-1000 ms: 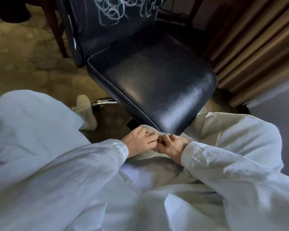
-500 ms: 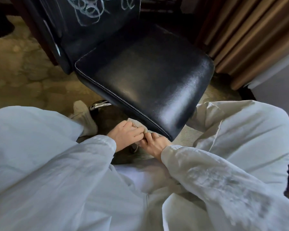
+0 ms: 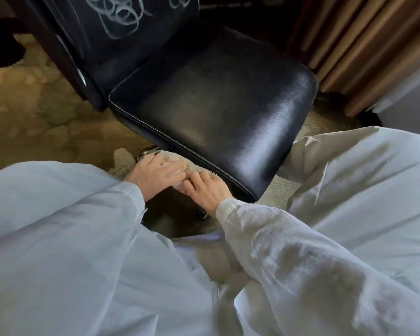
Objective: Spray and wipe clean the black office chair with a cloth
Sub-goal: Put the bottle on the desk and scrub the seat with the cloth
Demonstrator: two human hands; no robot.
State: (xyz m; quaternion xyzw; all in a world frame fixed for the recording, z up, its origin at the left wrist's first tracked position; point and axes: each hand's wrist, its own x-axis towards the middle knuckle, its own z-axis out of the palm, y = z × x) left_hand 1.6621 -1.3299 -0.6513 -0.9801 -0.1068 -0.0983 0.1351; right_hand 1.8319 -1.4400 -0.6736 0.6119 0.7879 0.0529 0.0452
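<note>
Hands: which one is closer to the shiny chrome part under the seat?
The left hand: its fingers lie right beside the chrome part. The right hand is farther along the seat edge. Both grip the cloth.

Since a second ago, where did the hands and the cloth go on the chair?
The left hand and right hand slid the beige cloth leftward along the edge of the seat, from its near corner toward the chrome lever. Both kept holding it. The white scribbles on the backrest remain.

Cloth [image 3: 180, 163] under chair [image 3: 218, 112] seat's near edge
</note>
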